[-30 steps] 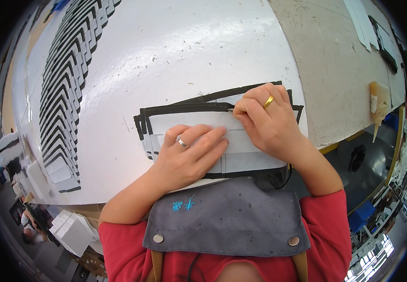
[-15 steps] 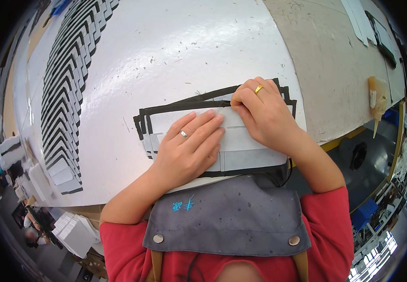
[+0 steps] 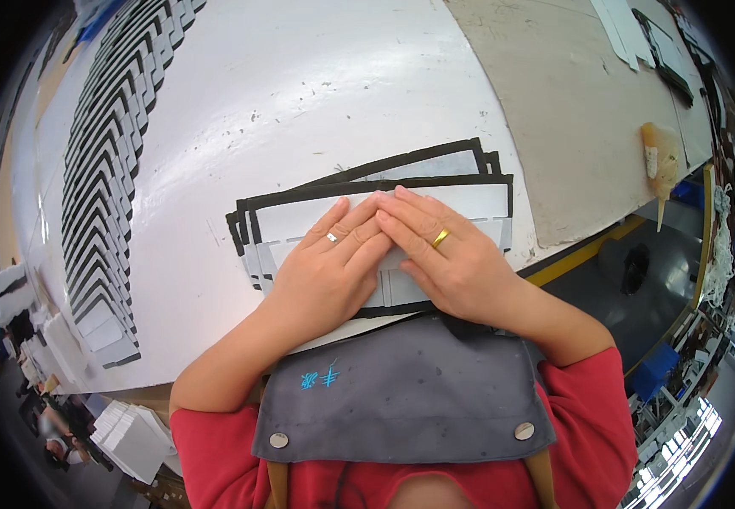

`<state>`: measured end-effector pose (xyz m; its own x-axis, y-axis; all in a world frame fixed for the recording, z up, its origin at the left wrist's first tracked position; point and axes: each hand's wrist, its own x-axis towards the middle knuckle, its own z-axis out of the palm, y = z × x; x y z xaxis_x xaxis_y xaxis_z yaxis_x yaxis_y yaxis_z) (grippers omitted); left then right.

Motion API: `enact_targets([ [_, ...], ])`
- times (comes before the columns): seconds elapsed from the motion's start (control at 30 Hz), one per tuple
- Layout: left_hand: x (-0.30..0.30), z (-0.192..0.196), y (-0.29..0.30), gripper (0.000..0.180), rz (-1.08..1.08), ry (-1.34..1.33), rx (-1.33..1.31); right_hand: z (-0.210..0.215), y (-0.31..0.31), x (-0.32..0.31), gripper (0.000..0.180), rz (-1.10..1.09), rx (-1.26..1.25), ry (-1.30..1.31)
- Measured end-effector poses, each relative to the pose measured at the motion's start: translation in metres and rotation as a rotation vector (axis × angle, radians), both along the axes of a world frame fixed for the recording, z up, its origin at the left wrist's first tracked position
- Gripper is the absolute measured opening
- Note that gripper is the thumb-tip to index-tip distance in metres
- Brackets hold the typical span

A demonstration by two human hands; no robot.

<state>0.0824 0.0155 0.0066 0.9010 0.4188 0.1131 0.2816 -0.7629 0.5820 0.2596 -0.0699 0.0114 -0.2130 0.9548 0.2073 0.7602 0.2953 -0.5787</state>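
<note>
White black-edged sheets [image 3: 478, 199] (stacked), left hand [image 3: 327, 267], right hand [image 3: 448, 259], fingers flat, pressing.

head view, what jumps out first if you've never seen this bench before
Both hands lie flat, fingertips meeting, at the near edge of the white table: the left hand and the right hand press a stack of white panels with black borders. Along the table's left side runs a long overlapping row of similar black-and-white pieces. On the tan board to the right stands a yellowish glue bottle.
</note>
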Motion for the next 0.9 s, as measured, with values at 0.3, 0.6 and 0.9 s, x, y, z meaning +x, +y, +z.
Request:
enact_targets([
  [0.3,-0.022,0.002,0.005,0.037,0.028,-0.028,-0.195,0.001,-0.039,0.028,0.048,-0.279,-0.193,-0.282],
  [0.6,-0.058,0.005,-0.010,0.047,0.254,0.154,0.089,0.009,-0.042,0.045,0.034,-0.337,-0.088,-0.497],
  [0.9,-0.068,0.009,0.006,0.030,0.425,-0.196,-0.446,0.016,0.019,0.021,0.019,-0.213,0.026,-0.030],
])
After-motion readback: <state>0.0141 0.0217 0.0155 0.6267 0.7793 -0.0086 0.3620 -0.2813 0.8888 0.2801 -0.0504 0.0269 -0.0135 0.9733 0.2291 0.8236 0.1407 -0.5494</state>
